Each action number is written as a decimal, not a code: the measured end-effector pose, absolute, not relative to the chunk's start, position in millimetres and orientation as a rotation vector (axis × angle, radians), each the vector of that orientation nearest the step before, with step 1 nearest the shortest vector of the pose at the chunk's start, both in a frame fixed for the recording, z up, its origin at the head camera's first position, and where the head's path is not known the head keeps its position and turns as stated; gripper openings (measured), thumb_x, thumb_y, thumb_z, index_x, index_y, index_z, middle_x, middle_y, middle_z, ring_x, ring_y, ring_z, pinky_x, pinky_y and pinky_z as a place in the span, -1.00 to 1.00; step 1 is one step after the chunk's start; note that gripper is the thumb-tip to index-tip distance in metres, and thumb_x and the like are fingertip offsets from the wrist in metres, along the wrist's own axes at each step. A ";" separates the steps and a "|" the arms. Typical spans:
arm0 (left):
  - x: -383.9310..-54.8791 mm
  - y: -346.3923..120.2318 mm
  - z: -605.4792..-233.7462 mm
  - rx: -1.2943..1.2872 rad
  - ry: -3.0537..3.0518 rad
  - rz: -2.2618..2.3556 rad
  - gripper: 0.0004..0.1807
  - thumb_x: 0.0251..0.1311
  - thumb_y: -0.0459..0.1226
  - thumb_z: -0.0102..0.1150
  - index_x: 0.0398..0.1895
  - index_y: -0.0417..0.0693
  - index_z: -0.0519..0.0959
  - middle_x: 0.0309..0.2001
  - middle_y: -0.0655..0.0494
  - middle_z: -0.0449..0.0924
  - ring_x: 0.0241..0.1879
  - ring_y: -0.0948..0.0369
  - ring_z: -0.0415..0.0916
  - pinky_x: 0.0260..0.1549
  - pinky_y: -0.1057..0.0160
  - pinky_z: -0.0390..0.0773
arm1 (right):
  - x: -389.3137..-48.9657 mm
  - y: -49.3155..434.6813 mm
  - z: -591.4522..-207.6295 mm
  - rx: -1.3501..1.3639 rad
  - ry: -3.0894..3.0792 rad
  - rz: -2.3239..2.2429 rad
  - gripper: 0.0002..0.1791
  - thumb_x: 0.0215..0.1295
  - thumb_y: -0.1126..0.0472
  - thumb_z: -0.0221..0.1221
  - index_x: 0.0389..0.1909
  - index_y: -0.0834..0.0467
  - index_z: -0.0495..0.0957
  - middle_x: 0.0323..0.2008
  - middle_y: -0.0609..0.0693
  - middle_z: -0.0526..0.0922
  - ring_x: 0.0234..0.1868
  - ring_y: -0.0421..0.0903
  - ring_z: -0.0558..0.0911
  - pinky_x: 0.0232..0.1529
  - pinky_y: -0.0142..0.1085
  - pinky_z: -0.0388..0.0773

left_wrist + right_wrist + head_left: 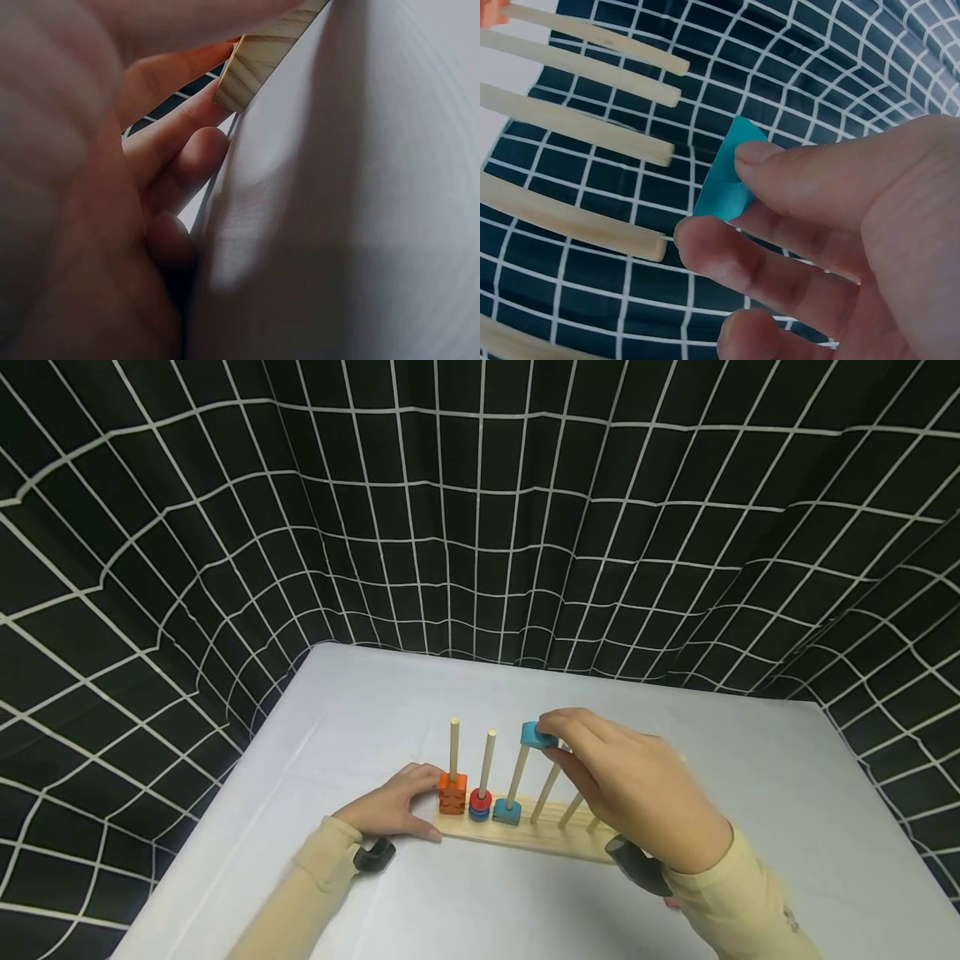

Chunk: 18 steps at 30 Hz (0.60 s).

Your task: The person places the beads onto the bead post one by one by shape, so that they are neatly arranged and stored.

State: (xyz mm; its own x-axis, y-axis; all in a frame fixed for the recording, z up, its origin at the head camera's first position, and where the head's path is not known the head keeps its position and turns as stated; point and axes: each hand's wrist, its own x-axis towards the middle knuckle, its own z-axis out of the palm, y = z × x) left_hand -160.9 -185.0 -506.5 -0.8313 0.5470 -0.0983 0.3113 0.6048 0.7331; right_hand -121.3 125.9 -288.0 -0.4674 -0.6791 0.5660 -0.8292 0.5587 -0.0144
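My right hand [637, 785] pinches a teal wooden block [536, 736] between thumb and fingers. In the head view the block overlaps the top of the third peg from the left; in the right wrist view, it [729, 176] appears beside the peg tips. Below, another teal block [507, 812] sits low on that third peg. My left hand [393, 806] holds the left end of the wooden peg base [487, 833], thumb at the front and fingers behind. The left wrist view shows fingertips against the base's end [259, 67].
Orange blocks [452, 795] are stacked on the leftmost peg, with red and blue rings [480, 806] on the second. Bare pegs [546, 793] stand farther right, partly behind my right hand. A pinkish piece [672, 902] peeks out by the right wrist. White cloth [360, 710] covers the table.
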 end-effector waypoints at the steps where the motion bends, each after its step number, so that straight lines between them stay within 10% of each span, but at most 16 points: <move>1: -160.9 -185.0 -506.9 0.693 2.520 1.066 -0.17 -0.18 0.13 0.44 0.26 0.22 0.42 0.31 0.35 0.24 0.35 0.21 0.07 0.35 -0.07 0.11 | -122.9 124.3 -289.9 1.217 -2.283 0.393 -0.77 0.38 0.14 0.12 -0.03 0.14 0.51 -0.08 -0.11 0.64 -0.20 -0.20 0.70 -0.36 -0.31 0.65; 10: -161.2 -184.9 -509.4 0.706 2.535 1.057 -0.20 -0.17 0.12 0.44 0.25 0.30 0.42 0.29 0.42 0.25 0.34 0.25 0.08 0.35 -0.04 0.12 | -126.9 110.2 -301.2 1.170 -2.303 0.227 -0.63 0.10 0.30 0.34 -0.05 0.07 0.56 -0.14 -0.11 0.64 -0.44 -0.23 0.67 -0.67 -0.40 0.49; 18: -159.8 -183.0 -504.1 0.698 2.529 1.061 -0.22 -0.17 0.08 0.45 0.24 0.29 0.43 0.27 0.39 0.27 0.34 0.23 0.10 0.35 -0.06 0.13 | -124.4 103.5 -310.9 1.137 -2.407 0.034 -0.46 -0.10 0.47 0.32 -0.05 -0.01 0.55 -0.15 -0.07 0.64 -0.81 -0.32 0.17 -0.80 -0.51 0.06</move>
